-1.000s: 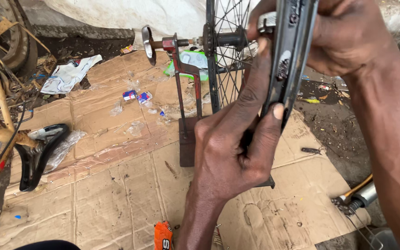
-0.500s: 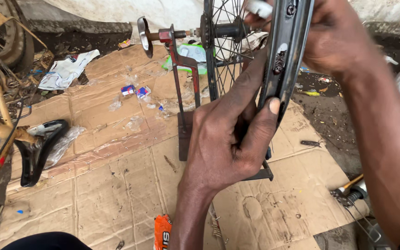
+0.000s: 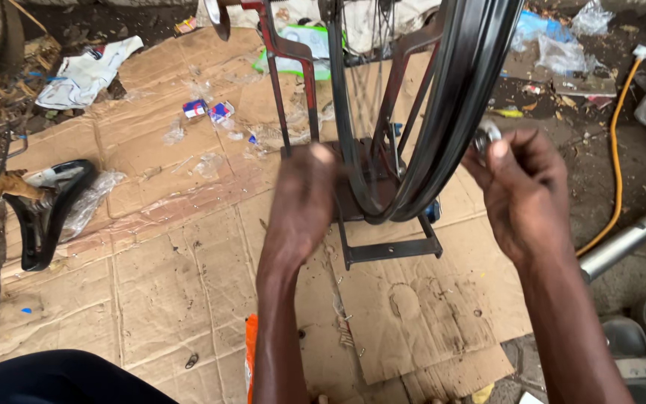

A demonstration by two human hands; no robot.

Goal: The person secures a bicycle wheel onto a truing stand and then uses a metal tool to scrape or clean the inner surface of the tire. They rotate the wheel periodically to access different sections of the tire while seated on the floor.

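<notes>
Glossy black metal wheel rim [image 3: 454, 105]; thin steel spokes [image 3: 364, 82]; rusty, red-painted metal truing stand [image 3: 383, 247]; matt, creased brown cardboard [image 3: 158, 247]; smooth black plastic saddle [image 3: 46, 217].

Black bicycle wheel rim [image 3: 454, 112] upright in red-brown truing stand [image 3: 300, 75], spoked.

Two small red, white and blue packets [image 3: 208, 111] lie side by side on the far cardboard [image 3: 151, 247]. A crumpled white wrapper [image 3: 87, 71] lies far left, a green and white packet [image 3: 297, 52] behind the stand, and an orange packet [image 3: 250, 355] near the bottom edge.
</notes>
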